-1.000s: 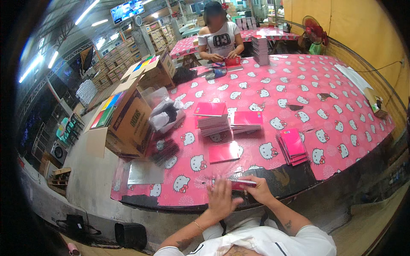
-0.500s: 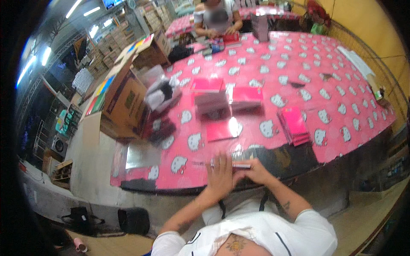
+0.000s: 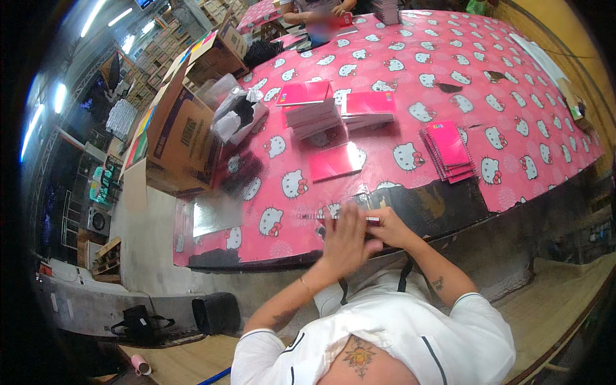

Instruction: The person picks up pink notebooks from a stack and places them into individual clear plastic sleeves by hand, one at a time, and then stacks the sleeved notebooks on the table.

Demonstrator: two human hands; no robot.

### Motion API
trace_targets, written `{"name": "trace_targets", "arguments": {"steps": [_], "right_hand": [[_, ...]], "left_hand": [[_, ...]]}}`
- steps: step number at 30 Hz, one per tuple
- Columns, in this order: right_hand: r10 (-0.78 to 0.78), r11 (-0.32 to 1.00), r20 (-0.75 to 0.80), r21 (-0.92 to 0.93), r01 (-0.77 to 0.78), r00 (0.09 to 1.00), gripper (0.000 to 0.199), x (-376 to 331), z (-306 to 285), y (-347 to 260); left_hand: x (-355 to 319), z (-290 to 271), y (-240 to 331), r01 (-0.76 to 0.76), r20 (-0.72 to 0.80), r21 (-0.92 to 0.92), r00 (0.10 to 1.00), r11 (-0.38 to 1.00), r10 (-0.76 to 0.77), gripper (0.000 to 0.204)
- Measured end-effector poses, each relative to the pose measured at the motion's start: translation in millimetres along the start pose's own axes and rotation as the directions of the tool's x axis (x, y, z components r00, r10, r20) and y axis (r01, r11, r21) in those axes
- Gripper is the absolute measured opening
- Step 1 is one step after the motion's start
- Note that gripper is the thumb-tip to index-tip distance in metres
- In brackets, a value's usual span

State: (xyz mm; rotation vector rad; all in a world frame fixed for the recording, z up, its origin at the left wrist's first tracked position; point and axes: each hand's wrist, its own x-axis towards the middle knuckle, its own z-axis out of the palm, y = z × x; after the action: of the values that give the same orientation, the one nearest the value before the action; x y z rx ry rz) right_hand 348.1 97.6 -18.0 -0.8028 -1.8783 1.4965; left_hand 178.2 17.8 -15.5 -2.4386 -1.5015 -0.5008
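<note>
At the near edge of the table, a thin spiral notebook (image 3: 372, 220) is held edge-on, its wire coil showing beyond my left hand. My left hand (image 3: 346, 234) rests against its near side with the fingers stretched out. My right hand (image 3: 390, 228) grips the notebook's right end, fingers wrapped round it. Just beyond lies a single pink notebook (image 3: 335, 162). Behind that are a pile of notebooks (image 3: 314, 120) with page edges showing and a pink-topped pile (image 3: 367, 104). To the right, several pink spiral notebooks (image 3: 446, 151) lie in a slanted stack.
The table has a pink patterned cover (image 3: 385, 64), torn to black along the near edge. Cardboard boxes (image 3: 183, 144) stand at the left, beside a crumpled plastic bag (image 3: 237, 112). A co-worker (image 3: 314, 13) handles items at the far side.
The view has tilted downward, so the table sits higher in the picture. My left hand stays flat on the notebook and my right hand keeps its grip.
</note>
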Motion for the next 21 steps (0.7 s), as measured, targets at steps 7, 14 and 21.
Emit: {"name": "trace_targets", "arguments": {"steps": [7,14,21], "right_hand": [[-0.11,0.994,-0.031,-0.027,0.109,0.993,0.04,4.0,0.6,-7.5],[-0.114,0.968,-0.013,-0.226,0.108,0.993,0.036,0.3,-8.4,-15.9],[0.033,0.999,0.019,0.014,-0.033,0.999,0.031,-19.3,-54.7,-40.8]], "left_hand": [[-17.0,-1.4,12.1,-0.045,-0.189,-0.203,0.982,0.978,0.007,0.078],[40.1,-45.8,-21.9,0.115,0.048,-0.321,0.993,0.94,-0.105,0.033],[41.4,-44.2,-10.6,0.113,-0.089,-0.347,0.984,0.931,-0.152,0.019]]}}
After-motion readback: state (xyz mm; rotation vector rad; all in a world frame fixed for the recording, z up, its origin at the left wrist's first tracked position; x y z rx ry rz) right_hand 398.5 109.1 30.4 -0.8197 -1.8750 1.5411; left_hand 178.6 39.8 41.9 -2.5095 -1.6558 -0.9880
